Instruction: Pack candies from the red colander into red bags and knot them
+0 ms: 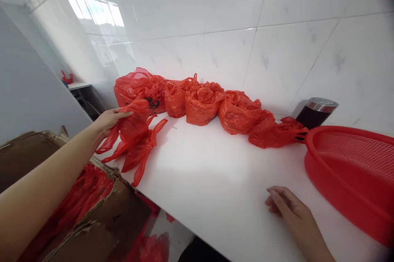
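My left hand (110, 121) is closed on a crumpled red plastic bag (137, 122) at the table's left end. Just below it, another red plastic bag (138, 153) lies with its handles spread toward the edge. My right hand (291, 206) rests over the white table at the lower right. Its fingers are curled with the thumb against them, and nothing shows in them. Nearest to that hand is a large red plastic basket (341, 188) with mesh walls.
Several filled red bags (205, 104) line the tiled wall, with a flatter red bag (273, 131) at their right end. A dark tumbler (315, 114) with a silver lid stands behind the basket. Left of the table, an open cardboard box (107, 208) holds red bags (83, 192).
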Available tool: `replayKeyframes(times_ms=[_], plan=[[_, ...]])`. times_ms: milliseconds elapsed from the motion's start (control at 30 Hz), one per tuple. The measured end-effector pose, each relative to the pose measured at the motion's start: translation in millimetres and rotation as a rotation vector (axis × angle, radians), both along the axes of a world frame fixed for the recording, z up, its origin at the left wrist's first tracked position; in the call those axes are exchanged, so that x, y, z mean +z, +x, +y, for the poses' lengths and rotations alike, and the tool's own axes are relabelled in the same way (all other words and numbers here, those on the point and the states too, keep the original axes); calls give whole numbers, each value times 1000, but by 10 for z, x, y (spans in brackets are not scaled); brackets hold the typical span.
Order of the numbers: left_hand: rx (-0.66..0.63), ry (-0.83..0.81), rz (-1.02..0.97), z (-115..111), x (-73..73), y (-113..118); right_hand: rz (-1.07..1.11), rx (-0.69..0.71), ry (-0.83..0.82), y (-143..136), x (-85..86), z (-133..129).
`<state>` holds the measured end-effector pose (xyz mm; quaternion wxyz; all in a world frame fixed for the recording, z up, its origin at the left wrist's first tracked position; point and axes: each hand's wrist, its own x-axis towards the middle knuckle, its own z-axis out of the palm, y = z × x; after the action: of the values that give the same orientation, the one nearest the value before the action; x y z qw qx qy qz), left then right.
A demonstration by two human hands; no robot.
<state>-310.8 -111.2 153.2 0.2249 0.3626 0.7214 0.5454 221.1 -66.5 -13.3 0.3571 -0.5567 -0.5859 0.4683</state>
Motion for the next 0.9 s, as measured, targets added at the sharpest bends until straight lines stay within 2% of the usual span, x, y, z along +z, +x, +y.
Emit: replayKeyframes(times_ms=[67,133,233,333,433,533,633,733,800,900], plan=[[-164,3,-89,139,53,441,130,115,-34,-260,178,-62],[-322,-6,-144,266,20,984,279,194,-37,-542,374,-98],[-560,-30,-264,344,-155,1844,521,166,-83,-849,610,-73],[-797,-67,-465,291,-307,2512,732,221,-156,-914,686,-24],[-986,-203,-492,243,-294,2843,851,235,-133,-798,634,-15],[-1135,-340,-400,279,-210,2943,813,89,-13,-635,578,-25],[-1124,-347,-356,351,-237,3012,616,-3,142,-521,574,-44],[-979,-249,-331,414,-380,3119,521,-52,230,-491,563,-78],[-853,-109,-229,461,-462,3185,629,-55,175,-525,522,-105],[-649,150,44,554,-486,3233,939,-32,-48,-642,425,-148]])
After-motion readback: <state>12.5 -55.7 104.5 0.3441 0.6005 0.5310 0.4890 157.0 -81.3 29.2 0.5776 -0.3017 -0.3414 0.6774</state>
